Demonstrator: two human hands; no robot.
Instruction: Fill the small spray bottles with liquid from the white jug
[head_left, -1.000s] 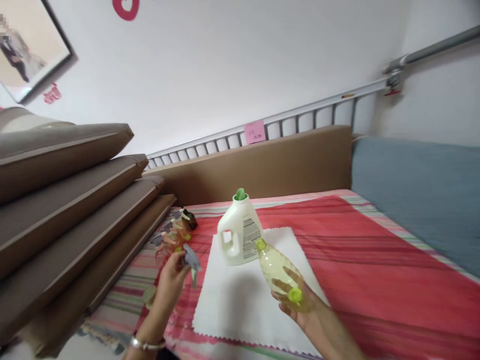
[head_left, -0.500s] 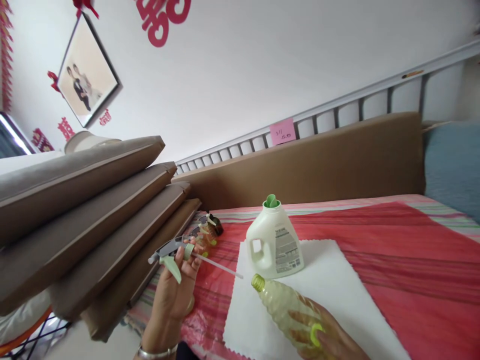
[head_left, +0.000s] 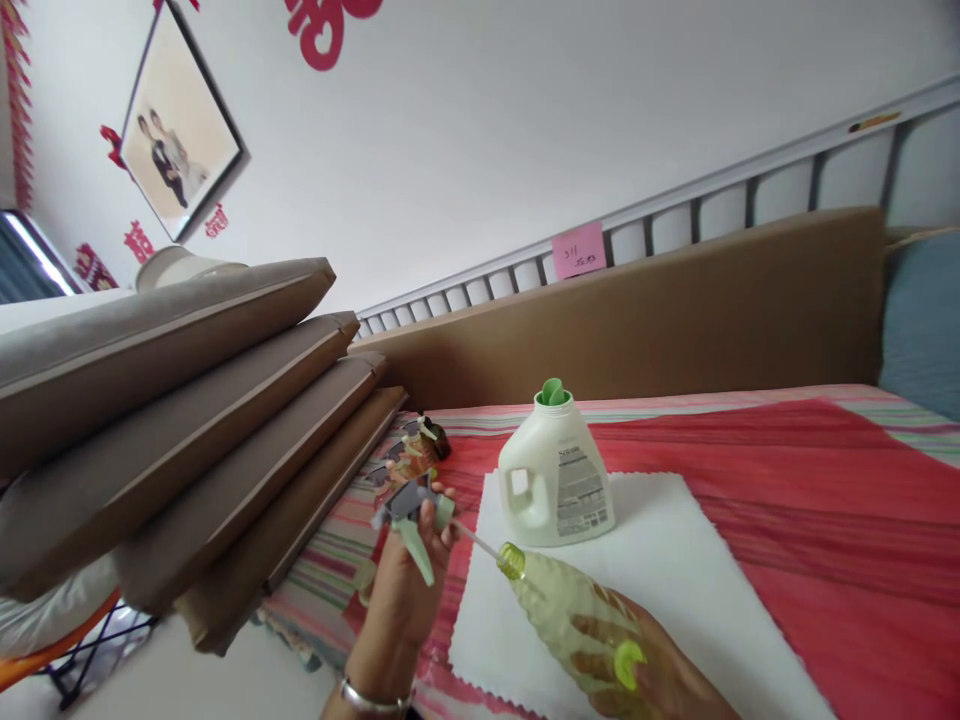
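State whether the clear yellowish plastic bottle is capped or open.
Open: the clear yellowish plastic bottle shows a bare neck; the sprayer tube enters it.

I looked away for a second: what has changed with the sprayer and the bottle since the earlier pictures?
The left hand lifted the spray head and brought it right; its tube tip now meets the bottle mouth. The right hand keeps holding the bottle. The white jug stays on the white cloth.
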